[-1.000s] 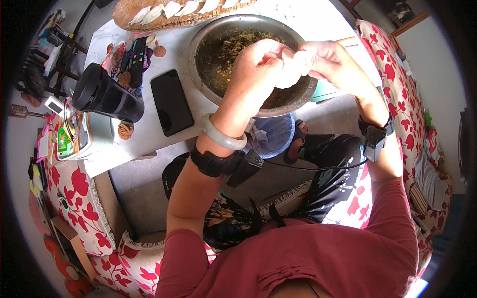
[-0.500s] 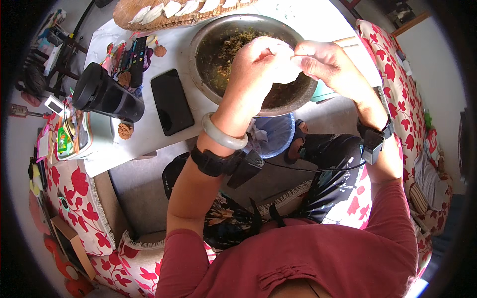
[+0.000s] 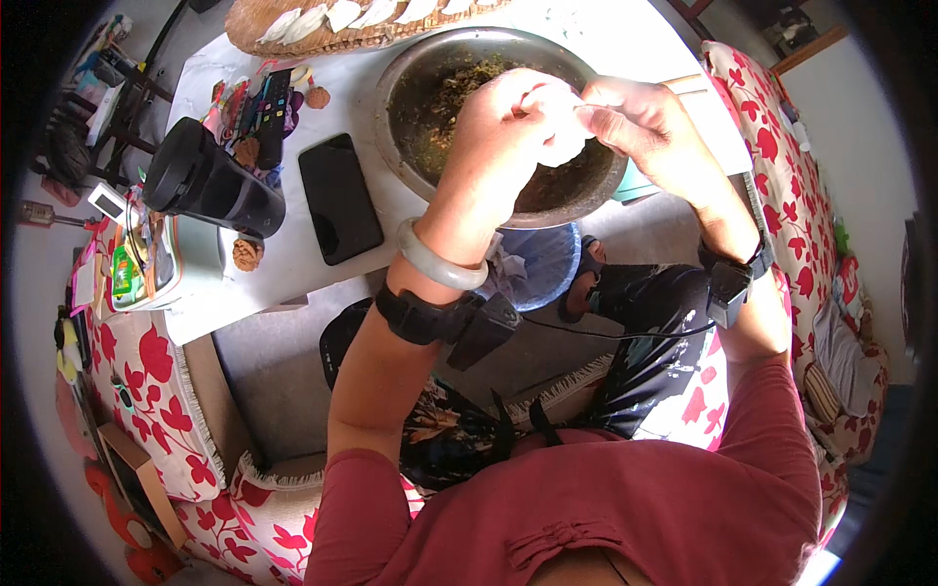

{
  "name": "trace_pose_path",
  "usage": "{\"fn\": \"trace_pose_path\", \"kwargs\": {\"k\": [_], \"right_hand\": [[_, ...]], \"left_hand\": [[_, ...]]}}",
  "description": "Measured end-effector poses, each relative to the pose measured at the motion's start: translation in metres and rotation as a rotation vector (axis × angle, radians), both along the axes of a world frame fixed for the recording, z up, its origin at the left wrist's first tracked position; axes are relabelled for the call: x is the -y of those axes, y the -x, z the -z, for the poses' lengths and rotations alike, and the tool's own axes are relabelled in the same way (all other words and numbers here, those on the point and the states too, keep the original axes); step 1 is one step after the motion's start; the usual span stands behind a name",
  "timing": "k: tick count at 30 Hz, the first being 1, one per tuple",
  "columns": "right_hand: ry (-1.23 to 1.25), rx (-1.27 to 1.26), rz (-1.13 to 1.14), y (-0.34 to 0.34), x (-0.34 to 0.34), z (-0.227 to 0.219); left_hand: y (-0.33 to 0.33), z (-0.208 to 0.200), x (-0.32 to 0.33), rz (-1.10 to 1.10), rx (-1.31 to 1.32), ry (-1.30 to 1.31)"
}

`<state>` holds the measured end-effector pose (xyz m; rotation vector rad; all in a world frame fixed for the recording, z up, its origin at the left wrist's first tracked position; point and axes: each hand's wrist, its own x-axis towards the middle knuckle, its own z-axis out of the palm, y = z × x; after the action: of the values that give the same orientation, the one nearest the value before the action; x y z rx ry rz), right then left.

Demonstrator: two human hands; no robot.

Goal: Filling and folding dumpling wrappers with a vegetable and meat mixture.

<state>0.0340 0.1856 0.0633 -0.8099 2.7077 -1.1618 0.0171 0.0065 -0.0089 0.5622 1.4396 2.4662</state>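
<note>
Over a wide metal bowl point(image 3: 602, 195), my left hand point(image 3: 503, 122) is closed around a pale dumpling point(image 3: 565, 148), washed out by bright sunlight. My right hand point(image 3: 645, 122) pinches the dumpling's edge between thumb and fingers, right beside the left hand. Chopped green and yellow filling point(image 3: 451, 98) lies in the bowl, partly hidden by my hands. Beyond the bowl, a round woven tray point(image 3: 256, 27) carries a row of several white dumplings point(image 3: 344, 14).
On the table's left are a black phone point(image 3: 340, 198), a dark tumbler point(image 3: 220, 181), a remote control point(image 3: 271, 112) and walnuts point(image 3: 247, 255). Chopsticks point(image 3: 692, 90) lie right of the bowl. A lined bin point(image 3: 547, 264) stands below the table edge. A cable joins my wrist devices.
My fingers have shifted slightly along the dumpling's edge, with both hands staying over the bowl. The view has moved very little.
</note>
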Motion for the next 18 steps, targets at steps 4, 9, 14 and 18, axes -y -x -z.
{"fn": "trace_pose_path", "kwargs": {"k": [4, 9, 14, 18], "right_hand": [[0.043, 0.041, -0.004, 0.001, -0.006, 0.002], [0.086, -0.077, -0.055, -0.004, 0.003, 0.007], [-0.024, -0.109, 0.05, -0.004, -0.001, 0.006], [-0.026, -0.036, -0.004, -0.005, -0.002, 0.006]], "left_hand": [[-0.002, -0.001, -0.005, -0.087, -0.043, 0.013], [-0.002, -0.002, -0.001, -0.027, -0.038, -0.052], [-0.002, -0.004, 0.001, 0.007, -0.063, -0.058], [-0.001, 0.002, -0.002, -0.116, -0.029, -0.054]]}}
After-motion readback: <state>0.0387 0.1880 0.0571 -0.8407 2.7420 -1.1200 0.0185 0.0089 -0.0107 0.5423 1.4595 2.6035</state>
